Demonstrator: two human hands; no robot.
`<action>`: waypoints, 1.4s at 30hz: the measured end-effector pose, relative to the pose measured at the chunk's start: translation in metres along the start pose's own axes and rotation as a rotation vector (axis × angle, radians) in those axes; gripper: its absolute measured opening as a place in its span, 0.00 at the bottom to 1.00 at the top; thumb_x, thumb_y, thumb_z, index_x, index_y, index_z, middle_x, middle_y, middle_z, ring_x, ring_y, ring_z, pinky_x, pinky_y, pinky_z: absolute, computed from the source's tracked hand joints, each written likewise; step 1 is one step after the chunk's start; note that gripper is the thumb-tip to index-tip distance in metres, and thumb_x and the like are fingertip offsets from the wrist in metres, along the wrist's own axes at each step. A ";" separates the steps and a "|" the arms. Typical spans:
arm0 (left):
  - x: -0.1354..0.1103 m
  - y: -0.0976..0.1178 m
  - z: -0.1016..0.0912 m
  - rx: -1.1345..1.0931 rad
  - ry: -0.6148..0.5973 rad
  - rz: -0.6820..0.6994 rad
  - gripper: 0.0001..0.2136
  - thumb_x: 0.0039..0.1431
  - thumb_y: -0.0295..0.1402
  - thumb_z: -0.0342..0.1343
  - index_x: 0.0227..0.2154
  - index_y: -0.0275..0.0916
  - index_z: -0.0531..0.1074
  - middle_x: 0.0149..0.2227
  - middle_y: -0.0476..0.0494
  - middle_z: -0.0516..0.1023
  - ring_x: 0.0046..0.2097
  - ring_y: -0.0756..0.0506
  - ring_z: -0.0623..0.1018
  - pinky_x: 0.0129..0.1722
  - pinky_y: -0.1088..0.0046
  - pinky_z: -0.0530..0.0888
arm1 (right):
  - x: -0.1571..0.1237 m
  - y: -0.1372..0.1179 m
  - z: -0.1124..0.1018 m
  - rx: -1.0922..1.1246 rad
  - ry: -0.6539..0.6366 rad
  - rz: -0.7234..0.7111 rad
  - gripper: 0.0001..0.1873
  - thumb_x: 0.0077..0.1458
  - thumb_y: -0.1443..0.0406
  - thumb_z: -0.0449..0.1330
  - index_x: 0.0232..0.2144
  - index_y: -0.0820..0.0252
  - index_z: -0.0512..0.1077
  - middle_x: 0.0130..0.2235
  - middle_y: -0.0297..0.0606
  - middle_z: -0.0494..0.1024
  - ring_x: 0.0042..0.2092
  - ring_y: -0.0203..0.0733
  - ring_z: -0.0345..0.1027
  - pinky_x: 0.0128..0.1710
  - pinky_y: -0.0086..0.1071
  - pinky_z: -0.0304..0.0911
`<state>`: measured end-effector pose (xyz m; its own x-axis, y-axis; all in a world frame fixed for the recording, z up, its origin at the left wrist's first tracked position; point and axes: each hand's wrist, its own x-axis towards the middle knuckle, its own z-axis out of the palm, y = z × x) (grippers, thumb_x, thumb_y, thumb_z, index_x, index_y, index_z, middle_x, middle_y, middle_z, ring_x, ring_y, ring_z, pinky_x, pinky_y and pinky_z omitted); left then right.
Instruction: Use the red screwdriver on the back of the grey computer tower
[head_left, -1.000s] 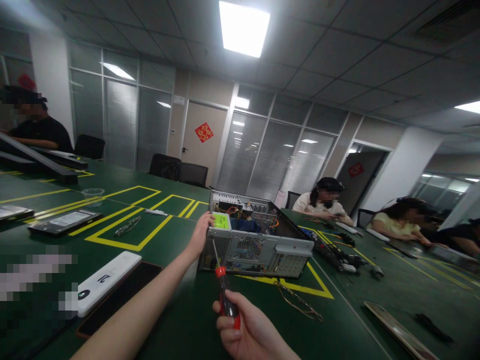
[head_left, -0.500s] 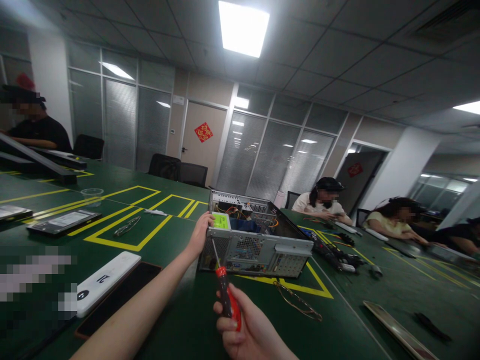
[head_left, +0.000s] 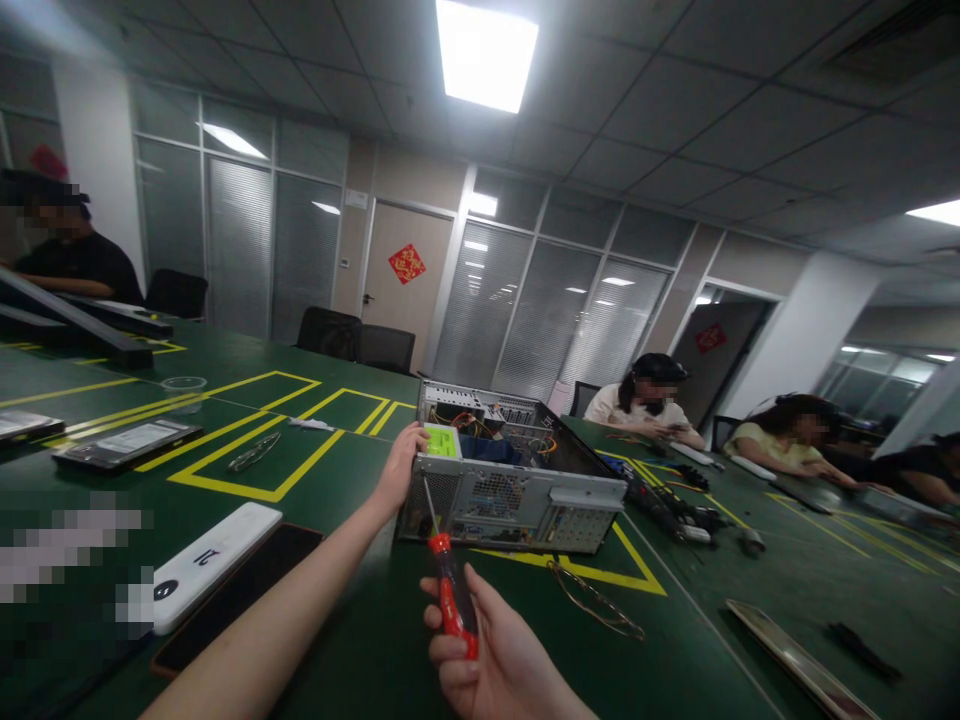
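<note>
Green surface (head_left: 367, 620), opened computer case (head_left: 559, 515) mid-scene; right hand's (head_left: 499, 650) fingers grip screwdriver (head_left: 454, 600), long axis running far and slightly left toward case's left end, where left hand's (head_left: 396, 472) fingers touch, grip unclear.

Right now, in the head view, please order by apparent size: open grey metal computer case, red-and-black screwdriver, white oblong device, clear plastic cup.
1. Computer case
2. White device
3. Screwdriver
4. Plastic cup
</note>
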<state>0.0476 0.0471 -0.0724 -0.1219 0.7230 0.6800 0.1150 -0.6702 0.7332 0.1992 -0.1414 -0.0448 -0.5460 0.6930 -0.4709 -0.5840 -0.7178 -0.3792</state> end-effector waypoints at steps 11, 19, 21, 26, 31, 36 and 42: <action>0.000 0.001 -0.001 0.006 -0.015 0.007 0.19 0.64 0.44 0.36 0.26 0.41 0.65 0.43 0.41 0.74 0.59 0.43 0.66 0.63 0.61 0.59 | -0.001 0.001 0.004 -0.008 0.088 -0.073 0.17 0.62 0.59 0.52 0.32 0.69 0.71 0.26 0.38 0.72 0.23 0.28 0.61 0.20 0.19 0.55; 0.001 0.001 -0.001 -0.002 -0.020 0.011 0.19 0.64 0.45 0.36 0.25 0.41 0.65 0.43 0.41 0.74 0.59 0.42 0.66 0.64 0.61 0.57 | 0.003 -0.001 0.000 -0.015 0.020 -0.068 0.16 0.61 0.61 0.52 0.37 0.72 0.70 0.26 0.39 0.72 0.22 0.29 0.60 0.20 0.19 0.52; 0.001 0.000 -0.001 0.004 -0.018 0.009 0.19 0.64 0.45 0.36 0.25 0.42 0.65 0.43 0.41 0.74 0.59 0.42 0.66 0.64 0.61 0.57 | 0.003 -0.002 -0.002 -0.016 0.015 -0.093 0.15 0.60 0.60 0.54 0.35 0.69 0.71 0.25 0.38 0.71 0.21 0.27 0.57 0.19 0.18 0.48; 0.001 -0.001 0.000 0.006 -0.012 0.012 0.19 0.64 0.45 0.36 0.25 0.41 0.65 0.43 0.40 0.74 0.59 0.42 0.66 0.63 0.61 0.59 | 0.002 -0.002 -0.002 -0.032 0.037 -0.141 0.11 0.57 0.63 0.58 0.27 0.67 0.69 0.25 0.37 0.71 0.21 0.25 0.54 0.17 0.16 0.46; 0.000 -0.002 0.000 -0.004 -0.009 0.021 0.19 0.64 0.44 0.36 0.26 0.41 0.65 0.44 0.40 0.74 0.59 0.42 0.66 0.63 0.61 0.59 | 0.001 -0.002 0.001 -0.022 0.024 -0.116 0.11 0.57 0.63 0.58 0.31 0.68 0.70 0.28 0.39 0.72 0.24 0.27 0.59 0.20 0.17 0.52; 0.000 -0.001 -0.001 -0.007 -0.009 0.023 0.19 0.64 0.44 0.37 0.26 0.41 0.66 0.44 0.40 0.73 0.59 0.42 0.66 0.63 0.62 0.58 | 0.003 -0.003 -0.001 -0.019 0.028 -0.068 0.16 0.60 0.60 0.55 0.38 0.73 0.70 0.28 0.40 0.73 0.24 0.29 0.62 0.21 0.19 0.54; 0.001 0.000 0.000 -0.006 -0.004 0.010 0.19 0.64 0.44 0.36 0.25 0.41 0.65 0.43 0.40 0.74 0.59 0.42 0.66 0.63 0.62 0.59 | 0.004 -0.005 -0.004 -0.023 -0.018 -0.062 0.16 0.60 0.60 0.53 0.39 0.71 0.70 0.28 0.40 0.72 0.23 0.29 0.60 0.20 0.19 0.53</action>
<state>0.0474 0.0473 -0.0717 -0.1168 0.7172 0.6870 0.1102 -0.6781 0.7266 0.2027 -0.1354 -0.0483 -0.5196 0.7373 -0.4317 -0.6031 -0.6744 -0.4260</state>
